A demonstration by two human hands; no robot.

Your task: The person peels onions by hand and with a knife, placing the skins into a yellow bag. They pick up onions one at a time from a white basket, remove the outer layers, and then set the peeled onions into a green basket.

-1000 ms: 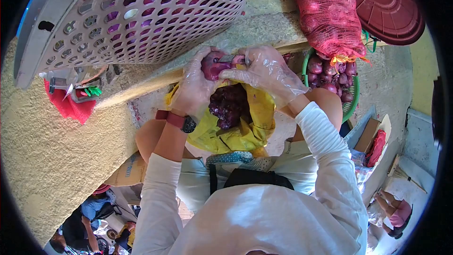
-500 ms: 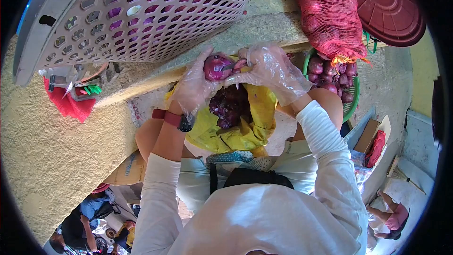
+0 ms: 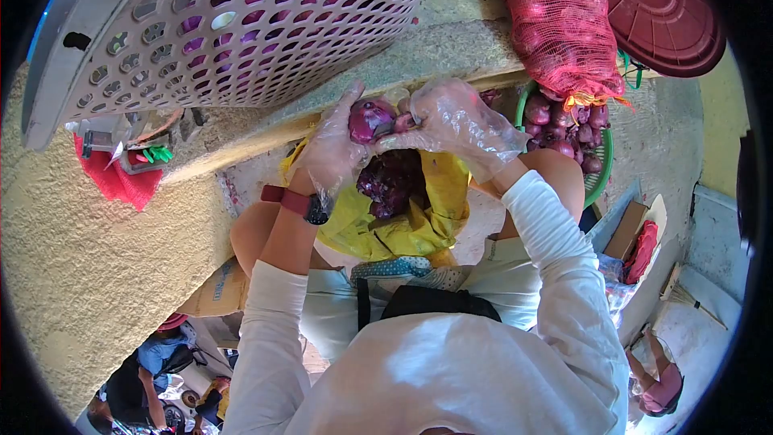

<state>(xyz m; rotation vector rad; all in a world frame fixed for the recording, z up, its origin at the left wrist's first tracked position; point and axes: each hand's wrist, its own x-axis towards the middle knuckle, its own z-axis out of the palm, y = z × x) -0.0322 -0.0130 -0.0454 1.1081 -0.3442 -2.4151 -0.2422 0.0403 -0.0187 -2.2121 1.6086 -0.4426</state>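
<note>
A purple-red onion (image 3: 370,120) rests in my left hand (image 3: 334,145), whose gloved fingers are round its side. My right hand (image 3: 459,122), also in a clear plastic glove, is closed at the onion's right side; some small reddish piece shows at its fingertips, and whether a tool is there is hidden. Below both hands a yellow bag (image 3: 447,201) stands open between my knees, with dark purple skins (image 3: 393,185) inside.
A grey perforated crate (image 3: 266,40) of onions stands upper left on a ledge (image 3: 451,52). At upper right are a red mesh sack (image 3: 560,24), a maroon lid (image 3: 668,12) and a green basket (image 3: 607,163) of onions. Other people (image 3: 662,387) are at the lower corners.
My right hand has shifted slightly left and turned, its fingers now closer against the onion. The dark blade-like edge seen earlier beside the onion is less visible. The left hand barely moved.
</note>
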